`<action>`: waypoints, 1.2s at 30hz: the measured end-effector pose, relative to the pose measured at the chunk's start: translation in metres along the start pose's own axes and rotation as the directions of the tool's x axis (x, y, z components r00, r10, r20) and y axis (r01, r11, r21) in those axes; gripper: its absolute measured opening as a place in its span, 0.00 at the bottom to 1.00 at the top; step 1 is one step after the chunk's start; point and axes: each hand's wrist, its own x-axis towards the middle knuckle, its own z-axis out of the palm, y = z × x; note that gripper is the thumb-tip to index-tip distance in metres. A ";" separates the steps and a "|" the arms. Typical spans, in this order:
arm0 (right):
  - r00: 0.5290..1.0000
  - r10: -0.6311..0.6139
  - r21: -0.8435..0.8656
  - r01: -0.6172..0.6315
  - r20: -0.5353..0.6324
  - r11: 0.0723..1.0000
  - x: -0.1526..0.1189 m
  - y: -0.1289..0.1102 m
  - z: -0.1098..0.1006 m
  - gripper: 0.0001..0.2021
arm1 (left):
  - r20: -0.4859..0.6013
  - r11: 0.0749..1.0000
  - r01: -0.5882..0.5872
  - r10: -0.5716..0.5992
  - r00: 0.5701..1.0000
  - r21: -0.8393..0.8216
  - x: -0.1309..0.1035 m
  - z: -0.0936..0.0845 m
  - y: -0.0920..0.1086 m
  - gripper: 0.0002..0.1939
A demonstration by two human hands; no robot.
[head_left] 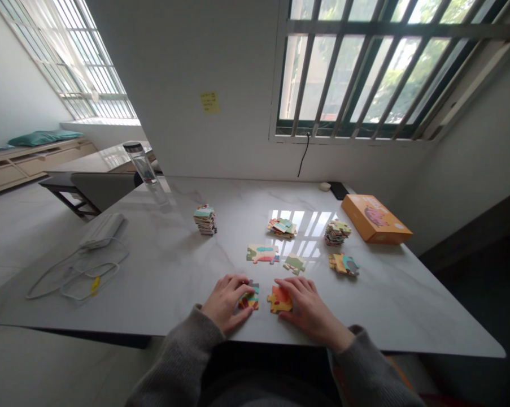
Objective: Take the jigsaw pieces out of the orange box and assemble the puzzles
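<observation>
Near the table's front edge, my left hand [229, 302] has its fingers around a puzzle piece [254, 299] with green, yellow and dark red parts. To its right, my right hand [304, 302] grips an orange and yellow puzzle piece [278, 299] by its right side. A narrow gap separates the two pieces, and both are at the tabletop. Just beyond the hands lie joined pale pieces [262, 254] with a teal shape and a single green and cream piece [295, 264].
Stacks of pieces stand at the left [205, 220] and right [336, 232]. Smaller piles lie at centre back [282, 227] and right [343, 264]. An orange box [375, 219], black phone [338, 190], glass bottle [142, 164] and white device [104, 230] with a cable sit farther out.
</observation>
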 end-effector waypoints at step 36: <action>0.995 0.095 0.644 -0.053 -0.031 0.763 0.083 0.016 -0.023 0.14 | 0.020 0.953 -0.282 0.281 0.959 0.114 0.075 -0.033 0.003 0.28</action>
